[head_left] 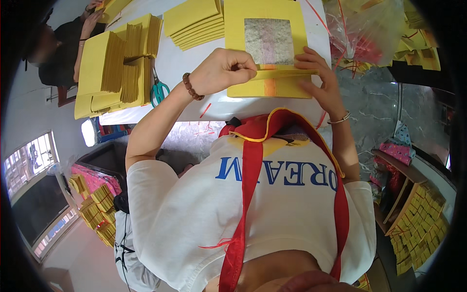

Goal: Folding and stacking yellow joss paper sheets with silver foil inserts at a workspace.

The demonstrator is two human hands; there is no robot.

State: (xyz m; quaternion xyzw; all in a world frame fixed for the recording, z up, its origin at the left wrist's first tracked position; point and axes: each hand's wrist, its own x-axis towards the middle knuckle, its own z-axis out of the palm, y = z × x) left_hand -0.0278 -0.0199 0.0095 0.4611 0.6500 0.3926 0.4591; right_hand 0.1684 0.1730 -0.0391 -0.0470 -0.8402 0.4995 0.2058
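Before me on the table lies a yellow paper sheet (236, 29) with a silvery square and an orange strip. Its near edge stands up in a narrow fold (287, 74). My left hand (224, 70), wearing a beaded bracelet, is closed in a pinch at the fold's left end. At the right end, my right hand (323, 82) has its fingers over the far side of the paper and its thumb, slightly blurred, on the near side. More yellow paper (243, 90) shows below the fold.
Stacks of folded yellow paper (99, 63) and a fanned pile (194, 22) cover the table's left part. Teal-handled scissors (159, 91) lie near them. A clear plastic bag (369, 29) hangs at the right. Another person's arm (80, 53) is at far left. Bundles (418, 224) fill a right-hand shelf.
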